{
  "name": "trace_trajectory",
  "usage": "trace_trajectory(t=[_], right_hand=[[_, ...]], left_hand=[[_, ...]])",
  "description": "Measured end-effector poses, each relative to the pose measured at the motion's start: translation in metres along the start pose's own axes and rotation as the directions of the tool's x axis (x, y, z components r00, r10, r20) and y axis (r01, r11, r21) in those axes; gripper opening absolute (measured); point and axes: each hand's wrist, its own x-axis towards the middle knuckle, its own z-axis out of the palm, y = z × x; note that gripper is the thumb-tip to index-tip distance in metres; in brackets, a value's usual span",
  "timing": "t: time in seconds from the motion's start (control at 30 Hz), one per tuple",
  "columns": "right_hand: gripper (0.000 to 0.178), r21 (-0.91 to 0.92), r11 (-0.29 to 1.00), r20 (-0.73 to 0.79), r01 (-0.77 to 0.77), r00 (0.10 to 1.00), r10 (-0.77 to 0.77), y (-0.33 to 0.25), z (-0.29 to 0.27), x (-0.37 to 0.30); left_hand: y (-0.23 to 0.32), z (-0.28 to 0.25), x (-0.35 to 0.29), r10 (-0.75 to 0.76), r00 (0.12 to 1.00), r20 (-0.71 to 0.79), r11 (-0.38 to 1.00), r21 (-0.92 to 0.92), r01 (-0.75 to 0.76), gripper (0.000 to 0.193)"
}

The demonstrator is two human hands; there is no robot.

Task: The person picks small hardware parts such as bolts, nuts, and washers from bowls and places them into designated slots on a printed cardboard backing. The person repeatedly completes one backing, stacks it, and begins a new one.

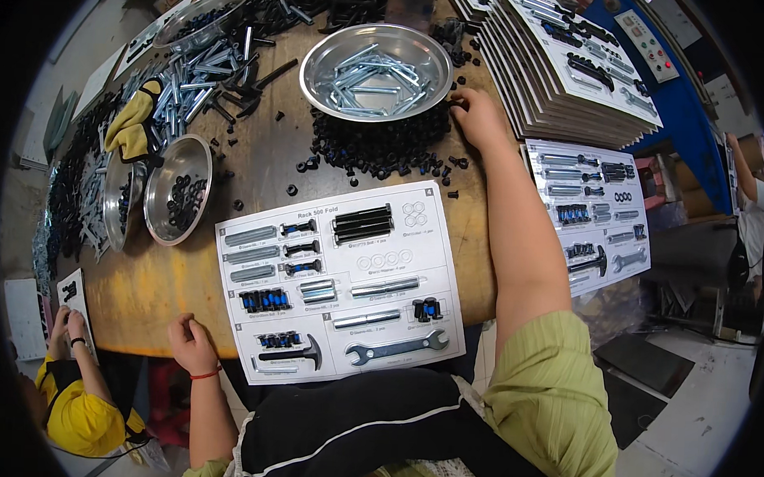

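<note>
My left hand rests at the table's front edge by the card's left side. Its fingers are loosely curled, and the palm is hidden. My right arm stretches forward past the card. At the right rim of a heap of small black nuts, my right hand has its fingers bent in, their tips partly hidden. Before me lies a white hardware card bearing metal sleeves, black bolts, an open-end wrench and a small hammer-shaped tool. Pale ring outlines show in its upper right. A steel bowl of silvery sleeves sits behind the heap.
Stacked filled cards stand at the back right, with another card below. Left are loose sleeves, a yellow glove and a steel bowl of black parts. A person in yellow works at the lower left.
</note>
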Motion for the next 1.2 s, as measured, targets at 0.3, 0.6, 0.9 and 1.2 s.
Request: trace_trajectory(t=[0.3,0.6,0.9,1.2], right_hand=[[0.029,0.037,0.994,0.255,0.108,0.960,-0.113,-0.002,-0.033,-0.014],[0.026,0.022,0.994,0.271,0.110,0.956,-0.112,0.003,-0.038,-0.032],[0.030,-0.024,0.986,0.207,0.162,0.966,-0.154,0.000,-0.041,-0.035],[0.052,0.028,0.972,0.330,0.234,0.916,-0.230,-0.014,-0.040,-0.040]], left_hand=[[-0.002,0.000,-0.004,-0.046,0.999,-0.009,0.999,0.025,0.046,0.012],[-0.002,-0.002,-0.002,-0.035,0.999,0.015,0.999,0.042,0.034,0.013],[0.004,-0.002,0.000,0.049,0.999,0.000,0.998,0.048,-0.049,0.012],[0.010,-0.004,0.001,0.087,0.996,-0.001,0.995,0.050,-0.087,0.011]])
